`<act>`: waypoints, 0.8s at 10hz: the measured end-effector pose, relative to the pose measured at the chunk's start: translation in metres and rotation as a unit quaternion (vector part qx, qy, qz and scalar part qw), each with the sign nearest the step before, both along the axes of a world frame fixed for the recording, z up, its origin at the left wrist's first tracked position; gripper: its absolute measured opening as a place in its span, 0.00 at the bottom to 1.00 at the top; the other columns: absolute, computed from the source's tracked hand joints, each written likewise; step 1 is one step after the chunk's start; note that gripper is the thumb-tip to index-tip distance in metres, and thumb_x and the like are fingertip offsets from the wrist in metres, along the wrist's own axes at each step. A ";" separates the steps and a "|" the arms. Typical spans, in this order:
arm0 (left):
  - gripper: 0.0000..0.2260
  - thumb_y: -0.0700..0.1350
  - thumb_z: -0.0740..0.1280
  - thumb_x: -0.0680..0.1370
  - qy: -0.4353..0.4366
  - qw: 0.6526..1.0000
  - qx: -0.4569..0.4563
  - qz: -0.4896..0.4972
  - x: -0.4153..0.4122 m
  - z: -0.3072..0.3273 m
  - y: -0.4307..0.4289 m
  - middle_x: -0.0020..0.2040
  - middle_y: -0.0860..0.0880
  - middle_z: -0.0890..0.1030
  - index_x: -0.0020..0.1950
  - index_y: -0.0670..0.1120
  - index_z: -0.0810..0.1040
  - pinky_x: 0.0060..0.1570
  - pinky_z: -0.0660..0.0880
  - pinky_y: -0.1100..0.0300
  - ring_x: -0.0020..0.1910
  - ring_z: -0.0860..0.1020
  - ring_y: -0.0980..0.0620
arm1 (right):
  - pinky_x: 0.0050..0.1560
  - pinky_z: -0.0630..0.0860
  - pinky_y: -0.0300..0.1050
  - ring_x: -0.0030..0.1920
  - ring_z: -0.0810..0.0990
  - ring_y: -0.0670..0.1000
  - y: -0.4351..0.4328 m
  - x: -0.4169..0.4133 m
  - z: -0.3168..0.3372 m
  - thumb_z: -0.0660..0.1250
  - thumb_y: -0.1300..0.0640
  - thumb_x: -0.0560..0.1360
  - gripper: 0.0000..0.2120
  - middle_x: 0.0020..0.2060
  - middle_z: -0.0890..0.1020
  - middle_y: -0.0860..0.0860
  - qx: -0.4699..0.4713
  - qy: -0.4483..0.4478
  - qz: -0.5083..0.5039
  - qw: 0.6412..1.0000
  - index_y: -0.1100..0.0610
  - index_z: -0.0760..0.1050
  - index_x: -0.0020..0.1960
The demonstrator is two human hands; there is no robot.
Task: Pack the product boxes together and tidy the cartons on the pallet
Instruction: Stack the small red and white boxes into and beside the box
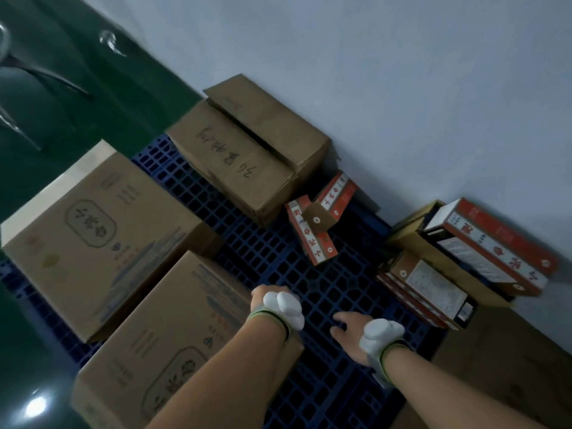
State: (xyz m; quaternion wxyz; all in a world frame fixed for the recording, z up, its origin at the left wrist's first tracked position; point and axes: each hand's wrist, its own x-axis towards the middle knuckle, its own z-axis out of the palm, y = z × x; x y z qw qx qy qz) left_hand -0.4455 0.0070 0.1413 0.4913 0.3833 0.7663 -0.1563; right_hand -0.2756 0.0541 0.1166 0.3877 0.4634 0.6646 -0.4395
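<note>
Hovering apart over the pallet [325,292], your left hand [272,300] looks fisted, right hand [353,332] spread, empty; carton [229,156] handwriting unreadable.

A dark green floor [62,97] fills the upper left and runs down the left edge — glossy, with a bright light reflection [35,405] low at the left. A pale grey wall [402,72] takes up the upper right. On the floor at far left stand thin dark legs [46,76] of some furniture — too blurred to identify.
</note>
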 end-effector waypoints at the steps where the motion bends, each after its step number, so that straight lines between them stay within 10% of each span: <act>1: 0.18 0.43 0.52 0.83 -0.014 0.994 0.021 -0.109 0.007 0.014 0.014 0.33 0.52 0.59 0.33 0.51 0.53 0.49 0.60 0.52 0.29 0.55 0.53 | 0.60 0.75 0.47 0.63 0.75 0.52 0.030 0.019 0.006 0.52 0.44 0.82 0.26 0.72 0.68 0.51 0.002 -0.007 -0.026 1.000 0.51 0.56 0.77; 7: 0.20 0.43 0.58 0.82 0.005 0.993 -0.039 -0.112 0.081 0.010 0.072 0.31 0.52 0.58 0.32 0.50 0.54 0.44 0.62 0.58 0.27 0.56 0.56 | 0.34 0.73 0.40 0.36 0.76 0.46 0.097 0.105 0.011 0.53 0.46 0.81 0.23 0.43 0.76 0.45 -0.033 -0.017 -0.171 0.985 0.51 0.60 0.75; 8: 0.19 0.42 0.57 0.81 0.019 0.981 -0.037 -0.192 0.067 0.014 0.078 0.32 0.53 0.58 0.33 0.52 0.52 0.43 0.61 0.57 0.27 0.55 0.54 | 0.35 0.76 0.43 0.38 0.79 0.47 0.092 0.089 0.015 0.53 0.44 0.81 0.23 0.52 0.79 0.48 -0.017 0.005 -0.165 0.986 0.50 0.61 0.74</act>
